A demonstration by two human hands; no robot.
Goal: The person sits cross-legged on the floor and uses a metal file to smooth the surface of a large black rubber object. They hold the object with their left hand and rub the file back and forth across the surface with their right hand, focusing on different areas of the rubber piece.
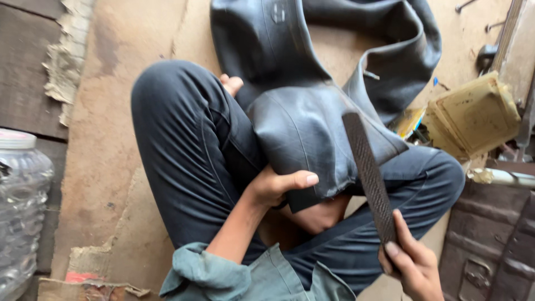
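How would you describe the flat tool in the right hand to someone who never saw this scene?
Find the black rubber inner tube draped over the crossed legs. The right hand holds a long, flat, dark rasp slanting up across it. Its rough, toothed face sets it apart from the smooth rubber.

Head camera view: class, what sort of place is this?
Probably a tyre repair workshop floor: the left hand grips a black rubber inner tube, the right hand holds a rasp file, near a worn yellow container.

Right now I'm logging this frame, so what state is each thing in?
Inner tube: deflated, folded over the lap.
Rasp file: held by its lower end, blade across the tube.
Left hand: gripping the tube's edge.
Right hand: closed on the file.
Plastic jar: upright, lid on.
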